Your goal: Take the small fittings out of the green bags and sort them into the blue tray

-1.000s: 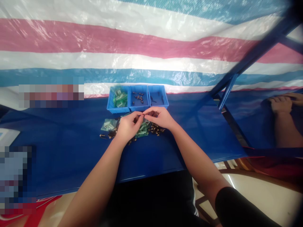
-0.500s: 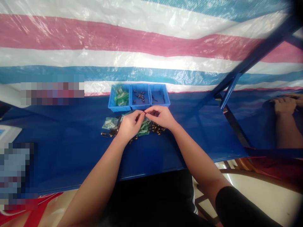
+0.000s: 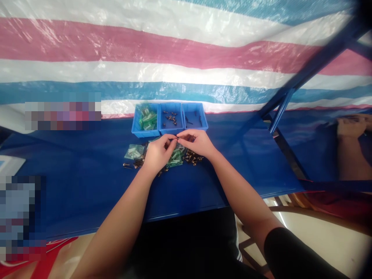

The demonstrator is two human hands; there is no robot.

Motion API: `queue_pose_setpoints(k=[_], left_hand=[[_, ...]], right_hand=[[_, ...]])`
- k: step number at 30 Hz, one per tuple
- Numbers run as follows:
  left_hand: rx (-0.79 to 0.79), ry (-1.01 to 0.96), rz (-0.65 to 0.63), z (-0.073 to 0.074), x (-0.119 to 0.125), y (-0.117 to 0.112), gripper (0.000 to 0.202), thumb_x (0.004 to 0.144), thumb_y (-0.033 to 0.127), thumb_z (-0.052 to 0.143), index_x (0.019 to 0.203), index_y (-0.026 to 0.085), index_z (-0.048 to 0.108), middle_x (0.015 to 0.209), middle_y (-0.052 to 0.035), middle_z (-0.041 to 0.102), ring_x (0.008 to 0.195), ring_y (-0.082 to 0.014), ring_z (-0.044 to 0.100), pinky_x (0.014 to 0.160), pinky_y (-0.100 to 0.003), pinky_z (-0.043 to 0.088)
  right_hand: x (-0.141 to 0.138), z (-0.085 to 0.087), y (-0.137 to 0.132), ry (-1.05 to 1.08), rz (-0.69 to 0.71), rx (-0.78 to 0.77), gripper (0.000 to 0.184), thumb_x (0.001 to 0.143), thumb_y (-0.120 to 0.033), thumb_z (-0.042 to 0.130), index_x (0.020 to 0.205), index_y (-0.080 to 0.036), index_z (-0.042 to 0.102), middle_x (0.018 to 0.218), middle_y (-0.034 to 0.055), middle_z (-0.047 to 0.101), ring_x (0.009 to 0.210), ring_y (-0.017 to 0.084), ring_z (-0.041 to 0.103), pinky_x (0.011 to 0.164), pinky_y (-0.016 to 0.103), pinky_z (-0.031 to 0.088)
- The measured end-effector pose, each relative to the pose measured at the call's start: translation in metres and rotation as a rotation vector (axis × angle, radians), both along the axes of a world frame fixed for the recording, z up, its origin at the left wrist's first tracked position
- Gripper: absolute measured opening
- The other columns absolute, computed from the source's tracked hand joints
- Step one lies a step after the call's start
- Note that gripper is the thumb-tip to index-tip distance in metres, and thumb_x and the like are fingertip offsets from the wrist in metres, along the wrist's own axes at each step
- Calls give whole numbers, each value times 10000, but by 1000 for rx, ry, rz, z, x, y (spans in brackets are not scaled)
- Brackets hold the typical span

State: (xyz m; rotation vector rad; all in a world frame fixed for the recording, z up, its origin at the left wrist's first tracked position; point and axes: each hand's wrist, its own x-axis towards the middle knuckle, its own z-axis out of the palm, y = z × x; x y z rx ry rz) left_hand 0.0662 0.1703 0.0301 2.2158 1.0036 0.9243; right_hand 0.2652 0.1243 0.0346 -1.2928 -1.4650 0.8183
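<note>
My left hand (image 3: 158, 153) and my right hand (image 3: 199, 143) meet fingertip to fingertip above the pile. Between them a small dark piece (image 3: 177, 138) is pinched, mostly covered by the fingers; its kind does not show. Under and around the hands lie brass and dark screw-like parts (image 3: 193, 157), with green plastic packets (image 3: 176, 158) among them. Another green packet (image 3: 134, 151) with pale pieces inside rests left of my left hand, and a loose screw-like part (image 3: 126, 165) lies below it.
Behind the hands stand three joined blue bins: the left bin (image 3: 133, 127) with green packets, the middle bin (image 3: 171, 131) with screw-like parts, the right bin (image 3: 200, 126) with a few dark thin pieces. A blue frame post (image 3: 280, 110) rises at right; another person's hand (image 3: 351, 126) is beyond it.
Both hands stay together at nearly the same spot, their fingertips slightly shifted. The dark piece between them shows a little more. The view has moved very slightly.
</note>
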Motion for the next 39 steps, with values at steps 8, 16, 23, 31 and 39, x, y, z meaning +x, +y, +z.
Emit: queue_pose_setpoints(k=[8,16,23,31,39], left_hand=[[-18,13,-18,-3,-1,1,310,1043,460,545,1112,207,711,706,14,670,571,-129,579,610,-244,432],[-21,13,-17,-1,-1,1,324,1050,473,527,1124,208,698,734,9,686,584,-130,590,618,-239,434],[-7,39,-9,1,-3,0,356,1070,485,477,1092,206,697,714,10,671,596,-135,604,638,-239,443],[-15,7,2,0,-2,0,327,1030,466,560,1160,209,714,698,18,653,590,-127,579,621,-241,435],[14,-33,16,0,-1,1,275,1008,421,606,1119,211,744,660,37,585,587,-112,536,638,-231,437]], right_hand=[[-1,-2,1,4,-16,4,266,849,-366,779,1039,-183,811,914,59,804,734,149,682,699,301,562],[-1,-3,1,18,-14,32,270,847,-352,779,1054,-182,811,938,64,809,761,155,702,673,289,540],[-2,-3,1,7,-9,13,278,848,-380,784,1050,-192,820,934,59,813,780,163,715,690,294,551],[-1,-3,1,5,-28,12,256,869,-357,758,1059,-197,821,974,64,816,753,157,697,708,305,569],[-1,-2,1,32,-17,8,260,871,-391,766,1037,-199,823,954,56,815,763,158,698,735,313,581]])
